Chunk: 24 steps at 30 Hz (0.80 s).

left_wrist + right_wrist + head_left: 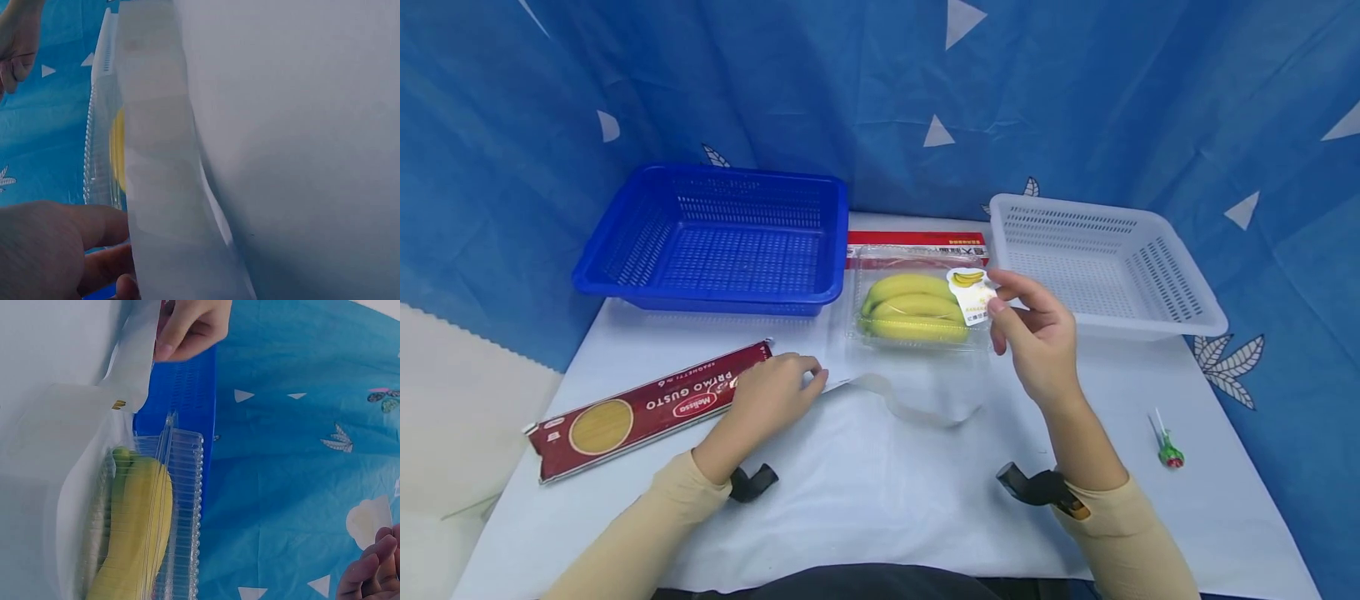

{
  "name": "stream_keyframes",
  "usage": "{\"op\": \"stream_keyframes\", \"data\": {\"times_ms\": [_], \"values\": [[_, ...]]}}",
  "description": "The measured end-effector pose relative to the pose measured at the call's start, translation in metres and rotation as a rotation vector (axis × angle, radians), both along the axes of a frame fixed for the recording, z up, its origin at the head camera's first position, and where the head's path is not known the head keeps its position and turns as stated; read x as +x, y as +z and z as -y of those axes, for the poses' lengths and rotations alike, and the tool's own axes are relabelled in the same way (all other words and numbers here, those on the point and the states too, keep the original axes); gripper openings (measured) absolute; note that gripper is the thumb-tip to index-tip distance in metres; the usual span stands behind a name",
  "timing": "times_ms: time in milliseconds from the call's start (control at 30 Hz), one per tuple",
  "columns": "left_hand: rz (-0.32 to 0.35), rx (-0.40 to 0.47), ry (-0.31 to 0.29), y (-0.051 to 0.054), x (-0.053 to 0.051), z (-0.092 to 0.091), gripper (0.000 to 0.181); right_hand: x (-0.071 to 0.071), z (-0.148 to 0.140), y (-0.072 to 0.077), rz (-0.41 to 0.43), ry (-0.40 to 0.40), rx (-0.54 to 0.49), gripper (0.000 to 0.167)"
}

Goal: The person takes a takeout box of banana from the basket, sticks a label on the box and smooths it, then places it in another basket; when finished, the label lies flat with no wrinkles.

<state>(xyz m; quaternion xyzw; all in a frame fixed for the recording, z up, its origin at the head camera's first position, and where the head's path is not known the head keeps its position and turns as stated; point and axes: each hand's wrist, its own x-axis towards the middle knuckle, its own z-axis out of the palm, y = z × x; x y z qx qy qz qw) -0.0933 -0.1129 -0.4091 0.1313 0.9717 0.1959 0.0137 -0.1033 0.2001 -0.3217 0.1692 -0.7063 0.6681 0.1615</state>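
Observation:
My right hand point(1040, 333) pinches a white label point(973, 304) with a banana picture by its right edge. The label is held above the right side of a clear plastic box point(880, 259), apart from it in the right wrist view. Inside the lidded box lie yellow bananas point(917, 310). A long pale paper strip point(917, 410) trails rightward from my left hand point(775, 392), which pinches its end between thumb and fingers. In the left wrist view the strip point(165, 156) hides most of the box. Small banana prints point(119, 404) show on the strip.
A blue basket point(715, 296) stands at the back left, a white basket point(1105, 208) at the back right. Behind the banana box lies a red and white carton point(917, 239). A red spaghetti packet point(647, 408) lies left, a green-wrapped lollipop point(1169, 452) right.

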Motion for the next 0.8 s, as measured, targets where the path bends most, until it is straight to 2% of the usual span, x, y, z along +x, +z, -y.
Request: {"op": "stream_keyframes", "data": {"times_ms": [133,267,333,533,800], "values": [[0.130,0.060,-0.067,0.003,-0.005,-0.008,0.019,0.000,0.001,0.000,0.008,-0.004,0.005,0.031],[0.204,0.086,-0.141,0.002,0.000,-0.009,0.013,0.001,0.001,-0.001,0.015,-0.006,-0.008,0.032],[0.218,0.086,-0.178,0.000,0.004,-0.008,0.010,0.001,0.001,-0.001,0.015,-0.007,-0.012,0.032],[0.259,0.089,-0.274,-0.008,0.015,-0.001,0.019,0.001,0.000,-0.005,0.018,-0.005,0.000,0.031],[0.292,0.107,-0.294,-0.014,0.021,0.001,0.019,0.000,0.001,-0.010,0.015,0.009,-0.003,0.031]]}}
